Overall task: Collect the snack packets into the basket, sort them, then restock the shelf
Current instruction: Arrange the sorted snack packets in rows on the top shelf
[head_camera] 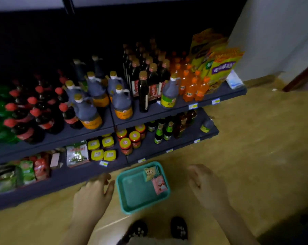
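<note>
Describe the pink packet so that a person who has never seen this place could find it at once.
In front of the dark shelf, a teal basket stands on the floor between the left hand and the right hand. Two small packets lie by its right rim. The pink packet is the one nearer the person; the yellow-green packet lies behind it.

The light is dim. A tan floor (pixel 247 156) with a faint sheen fills the lower right. A dark blue-grey shelf unit (pixel 43 195) runs along the left, its tiers stepping down to the floor. At the upper right stands a pale wall (pixel 273 41), beside a reddish-brown strip of trim (pixel 300 76) at the right edge.
</note>
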Demonstrator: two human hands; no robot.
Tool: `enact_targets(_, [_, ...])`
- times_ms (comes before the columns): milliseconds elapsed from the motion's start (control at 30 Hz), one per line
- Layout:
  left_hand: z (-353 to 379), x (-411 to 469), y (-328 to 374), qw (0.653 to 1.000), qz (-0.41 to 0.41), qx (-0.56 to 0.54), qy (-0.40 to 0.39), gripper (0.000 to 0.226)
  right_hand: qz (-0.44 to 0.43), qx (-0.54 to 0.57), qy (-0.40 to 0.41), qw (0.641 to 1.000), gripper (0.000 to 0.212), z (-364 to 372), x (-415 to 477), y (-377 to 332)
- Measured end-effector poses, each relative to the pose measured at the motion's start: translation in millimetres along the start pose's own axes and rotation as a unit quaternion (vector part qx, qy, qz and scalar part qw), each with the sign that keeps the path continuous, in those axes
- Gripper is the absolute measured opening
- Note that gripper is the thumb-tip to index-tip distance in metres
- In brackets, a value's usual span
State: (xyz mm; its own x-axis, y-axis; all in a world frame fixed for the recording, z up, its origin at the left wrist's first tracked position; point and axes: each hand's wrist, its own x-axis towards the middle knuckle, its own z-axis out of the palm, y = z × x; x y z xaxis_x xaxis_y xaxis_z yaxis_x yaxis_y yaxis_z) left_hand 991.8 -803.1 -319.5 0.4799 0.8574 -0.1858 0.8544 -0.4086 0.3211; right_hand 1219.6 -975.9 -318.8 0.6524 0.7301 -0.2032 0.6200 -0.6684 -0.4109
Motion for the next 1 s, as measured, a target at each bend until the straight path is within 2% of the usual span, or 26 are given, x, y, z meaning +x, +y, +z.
enact_targets(167, [59.4,-5.7,25.9,0.996,-0.085,-0.026,0.004,0.013,-0.082,-0.045,-0.102,0.990,0.027,24.1,49.6,34.3])
enact_targets(367, [148.1,23.2,40.5,0.995,-0.093,-0.037,0.004,0.020,-0.078,-0.034,-0.155,0.984,0.029,100.5,96.2,75.6])
enact_targets(500, [255.6,61.3,22.0,0.997,-0.076,-0.019,-0.017,0.026,-0.085,-0.031,-0.168,0.982,0.029,202.6,132.6,121.5])
enact_targets(800, [558.4,146.9,-48.4,0.993,-0.037,0.040,-0.105,0.036,-0.086,-0.033,-0.217,0.972,0.033,486.9,219.1,252.7])
enact_targets(900, [649.1,172.5,-70.0,0.991,-0.030,0.031,-0.123,0.035,-0.089,-0.049,-0.224,0.969,0.042,565.9,243.3,290.4])
enact_targets(1000, [725.5,188.1,-83.6,0.988,-0.046,-0.033,-0.143,0.034,-0.089,-0.081,-0.202,0.972,0.055,620.7,260.8,313.0])
